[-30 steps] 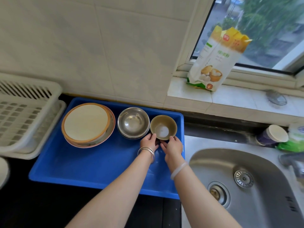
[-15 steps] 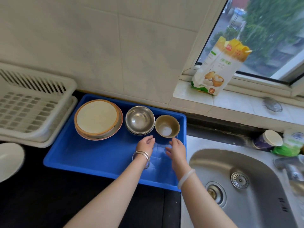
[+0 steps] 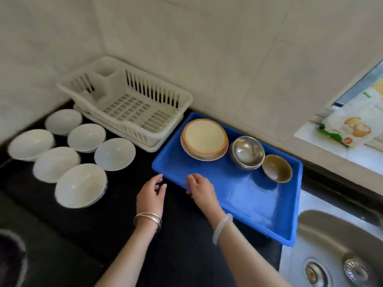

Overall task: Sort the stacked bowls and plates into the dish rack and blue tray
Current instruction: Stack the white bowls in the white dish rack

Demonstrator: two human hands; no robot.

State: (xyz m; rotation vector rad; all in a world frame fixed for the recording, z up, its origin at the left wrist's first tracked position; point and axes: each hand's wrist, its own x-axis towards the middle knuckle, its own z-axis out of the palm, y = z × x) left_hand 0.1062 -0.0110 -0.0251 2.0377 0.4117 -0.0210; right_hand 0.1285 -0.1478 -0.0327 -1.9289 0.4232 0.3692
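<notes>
The blue tray (image 3: 244,195) lies on the black counter and holds a stack of orange-rimmed plates (image 3: 204,138), a stack of steel bowls (image 3: 246,152) and a small brown bowl (image 3: 276,167). An empty white dish rack (image 3: 128,104) stands behind it to the left. Several white bowls (image 3: 80,185) sit singly on the counter at the left. My left hand (image 3: 151,193) hovers over the counter by the tray's near left corner, fingers relaxed, holding nothing. My right hand (image 3: 200,187) is over the tray's near left edge, fingers loosely curled and empty.
A steel sink (image 3: 335,251) lies to the right of the tray. A flour bag (image 3: 350,125) leans on the window sill at the right. A tiled wall runs behind the rack and tray. A dark round burner (image 3: 10,257) shows at the lower left.
Both hands let go of the small brown bowl and drew back left to the tray's near left corner. My view swung left, bringing the white bowls and the whole rack into sight.
</notes>
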